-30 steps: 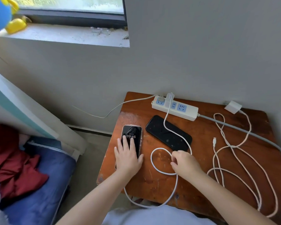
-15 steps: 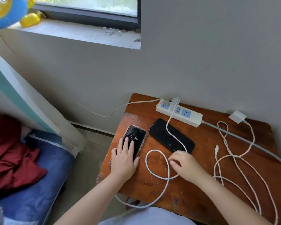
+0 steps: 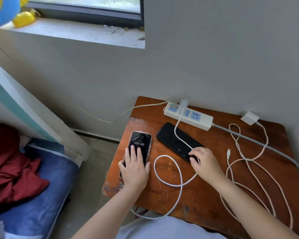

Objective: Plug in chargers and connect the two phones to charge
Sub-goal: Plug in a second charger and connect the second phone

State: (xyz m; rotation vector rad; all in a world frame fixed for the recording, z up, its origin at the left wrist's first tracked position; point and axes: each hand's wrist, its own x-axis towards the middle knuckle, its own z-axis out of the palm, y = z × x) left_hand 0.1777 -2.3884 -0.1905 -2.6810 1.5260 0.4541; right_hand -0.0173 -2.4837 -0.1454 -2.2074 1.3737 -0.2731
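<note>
A phone with a lit screen (image 3: 139, 142) showing 09:46 lies at the left of the wooden table (image 3: 214, 192). My left hand (image 3: 135, 169) lies over its near half, fingers on the screen and thumb at its right edge. A black phone (image 3: 171, 139) lies dark beside it. A white charger (image 3: 183, 104) sits in the power strip (image 3: 204, 121); its white cable (image 3: 177, 171) crosses the black phone. My right hand (image 3: 205, 163) pinches that cable at the black phone's near end. A second white charger (image 3: 249, 117) lies unplugged at the back right, its cable's free connector (image 3: 228, 150) on the table.
The second cable (image 3: 259, 178) loops loosely over the table's right side. A grey cord (image 3: 252, 139) leaves the strip to the right, and another plug with a white lead (image 3: 124, 112) leaves to the left. A bed with blue sheet (image 3: 38, 178) stands left of the table.
My right hand has moved forward along the white cable, from the loop to the black phone's near end. My left hand has stayed on the lit phone.
</note>
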